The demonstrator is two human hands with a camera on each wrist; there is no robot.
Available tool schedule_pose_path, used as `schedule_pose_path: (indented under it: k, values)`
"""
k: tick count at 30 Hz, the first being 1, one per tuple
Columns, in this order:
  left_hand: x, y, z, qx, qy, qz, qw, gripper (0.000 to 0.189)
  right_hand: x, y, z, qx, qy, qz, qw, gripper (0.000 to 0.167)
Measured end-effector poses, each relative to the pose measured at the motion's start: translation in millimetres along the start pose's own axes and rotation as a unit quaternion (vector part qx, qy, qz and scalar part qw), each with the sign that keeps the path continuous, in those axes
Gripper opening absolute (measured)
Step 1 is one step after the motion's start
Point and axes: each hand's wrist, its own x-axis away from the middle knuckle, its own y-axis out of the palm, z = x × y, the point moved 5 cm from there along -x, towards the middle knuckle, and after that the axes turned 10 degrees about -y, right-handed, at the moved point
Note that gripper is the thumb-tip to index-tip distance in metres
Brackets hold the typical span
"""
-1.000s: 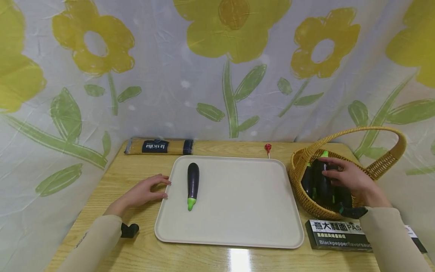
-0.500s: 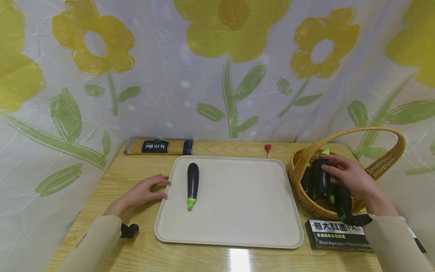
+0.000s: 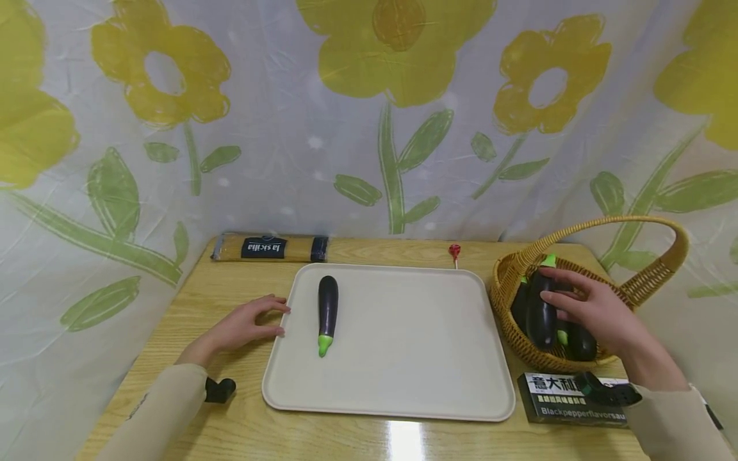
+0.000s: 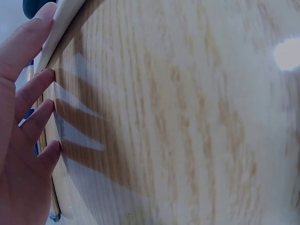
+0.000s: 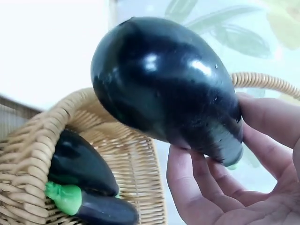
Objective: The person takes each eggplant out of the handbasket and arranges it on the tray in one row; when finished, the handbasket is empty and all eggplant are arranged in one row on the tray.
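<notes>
My right hand [image 3: 594, 310] grips a dark, glossy eggplant [image 3: 541, 320] near its green stem end, over the wicker basket [image 3: 533, 357]. In the right wrist view this eggplant [image 5: 159, 79] points its fat end up and left, with thumb and fingers around the narrow end. Below it, more eggplants [image 5: 84, 164] lie in the basket, one with a bright green cap [image 5: 65, 199]. My left hand [image 3: 248, 325] lies relaxed at the left rim of the beige tray [image 3: 415, 339], fingertips at the edge. A slim eggplant [image 3: 328, 307] lies on the tray's left side.
A spaghetti packet [image 3: 288, 248] lies behind the tray at left. A red lollipop [image 3: 455, 250] is by the tray's back edge. A black pasta box [image 3: 576, 410] sits in front of the basket, whose tall handle [image 3: 611, 219] arches beside the right hand.
My right hand has drawn slightly back toward me, and the gripped eggplant has shifted over the others. The eggplant at the basket's front right now shows more. My left hand stays put.
</notes>
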Motion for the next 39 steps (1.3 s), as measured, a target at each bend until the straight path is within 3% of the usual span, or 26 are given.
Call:
schedule_pose_path:
  k: [13, 24, 30, 39]
  values:
    - [1.7, 3.1, -1.8, -0.002, 0.003, -0.001, 1.0000, 0.045, 20.8, 19.4, -23.5, 0.029, -0.040, -0.035, 0.9981, 0.049]
    - [1.4, 1.9, -1.8, 0.005, 0.000, -0.002, 1.0000, 0.043, 35.0, 35.5, -43.6, 0.056, -0.047, -0.067, 0.9950, 0.044]
    - [-0.2, 0.1, -2.5, 0.002, 0.004, 0.003, 1.0000, 0.043, 28.0, 54.1, -49.2, 0.075, -0.069, -0.089, 0.9908, 0.042]
    - [-3.0, 1.1, -5.6, 0.001, -0.001, 0.002, 1.0000, 0.048, -0.7, 100.1, -53.6, 0.032, -0.076, -0.133, 0.9876, 0.043]
